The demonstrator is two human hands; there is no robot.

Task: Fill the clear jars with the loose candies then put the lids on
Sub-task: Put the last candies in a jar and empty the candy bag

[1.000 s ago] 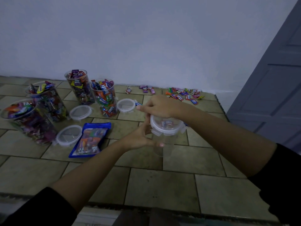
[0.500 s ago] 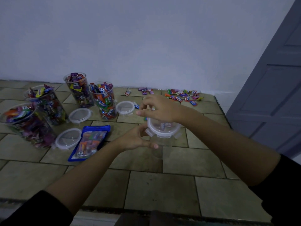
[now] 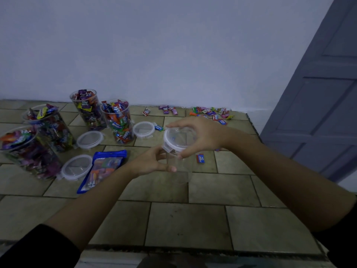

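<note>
I can read the word "Relaxa" on several wrappers in the filled jar (image 3: 118, 122) nearest the middle, and again on the wrappers in the front-left jar (image 3: 29, 151). The print on the blue candy bag (image 3: 102, 169) is too blurred for me to read. Two more full jars (image 3: 50, 128) (image 3: 87, 109) stand behind, all four without lids.

My left hand (image 3: 152, 163) grasps the body of the empty clear jar (image 3: 178, 171), which stands on the tiled counter (image 3: 189, 225) in the centre. My right hand (image 3: 201, 136) comes from above, its fingers curled around the rim of the lid (image 3: 177, 140), which sits tilted at the jar's mouth.

Three spare lids (image 3: 144, 129) (image 3: 89, 139) (image 3: 76, 167) lie flat between the full jars and the bag. The loose candies (image 3: 210, 113) are scattered along the wall behind my right hand, which partly hides them. One red candy (image 3: 200, 158) lies alone just beside the empty jar.
</note>
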